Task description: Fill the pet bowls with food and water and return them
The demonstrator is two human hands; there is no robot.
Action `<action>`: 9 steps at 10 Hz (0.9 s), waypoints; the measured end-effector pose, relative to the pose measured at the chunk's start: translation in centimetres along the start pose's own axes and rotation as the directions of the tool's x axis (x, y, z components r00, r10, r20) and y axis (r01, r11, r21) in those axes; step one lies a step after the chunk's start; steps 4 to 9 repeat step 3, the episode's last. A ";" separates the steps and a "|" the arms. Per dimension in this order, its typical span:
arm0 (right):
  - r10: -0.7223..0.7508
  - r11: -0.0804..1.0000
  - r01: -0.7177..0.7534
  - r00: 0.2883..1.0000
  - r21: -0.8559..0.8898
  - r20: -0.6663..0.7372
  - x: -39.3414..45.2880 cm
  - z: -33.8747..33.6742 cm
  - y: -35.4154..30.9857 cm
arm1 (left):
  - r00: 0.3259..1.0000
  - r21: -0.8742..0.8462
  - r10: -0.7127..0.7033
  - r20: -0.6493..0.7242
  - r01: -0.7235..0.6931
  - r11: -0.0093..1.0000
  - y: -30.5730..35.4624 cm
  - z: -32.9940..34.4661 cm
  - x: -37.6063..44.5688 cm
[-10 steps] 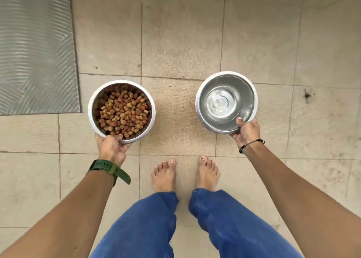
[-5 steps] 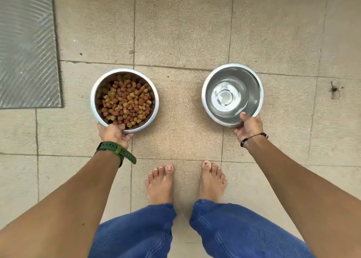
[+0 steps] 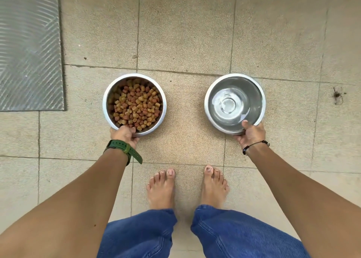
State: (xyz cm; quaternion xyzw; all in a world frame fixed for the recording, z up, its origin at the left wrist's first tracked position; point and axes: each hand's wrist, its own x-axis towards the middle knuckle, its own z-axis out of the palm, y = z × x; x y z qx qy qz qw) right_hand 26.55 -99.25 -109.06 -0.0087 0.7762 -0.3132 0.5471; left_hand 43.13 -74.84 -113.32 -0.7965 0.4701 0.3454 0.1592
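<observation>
Two round steel pet bowls are held out over the tiled floor in front of my bare feet. The food bowl [image 3: 106, 101] on the left is heaped with brown and orange kibble [image 3: 135, 107]. My left hand [image 3: 124, 135], with a green watch strap at the wrist, grips its near rim. The water bowl [image 3: 262, 101] on the right holds clear water over a shiny bottom. My right hand [image 3: 251, 134], wearing a thin black bracelet, grips its near rim with the thumb inside. I cannot tell whether the bowls touch the floor.
A grey ribbed mat [image 3: 29, 47] lies on the floor at the far left. Beige tiles [image 3: 185, 33] with dark grout lines stretch ahead. A small dark stain [image 3: 337, 95] marks a tile to the right of the water bowl.
Both bowls have sunk toward the floor as I bend down, and they sit farther from my feet. My grip on each rim is the same.
</observation>
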 end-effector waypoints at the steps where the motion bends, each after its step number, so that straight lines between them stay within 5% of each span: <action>1: -0.014 0.999 0.012 0.998 -0.042 -0.055 -0.5 0.4 0.3 | 1.000 0.005 0.022 0.005 -0.022 1.000 -0.4 -0.1 0.0; 9: 0.050 0.998 -0.051 0.999 -0.043 -0.021 -2.6 -1.0 0.9 | 0.998 0.005 0.035 0.050 -0.035 0.999 -0.1 -0.8 -0.1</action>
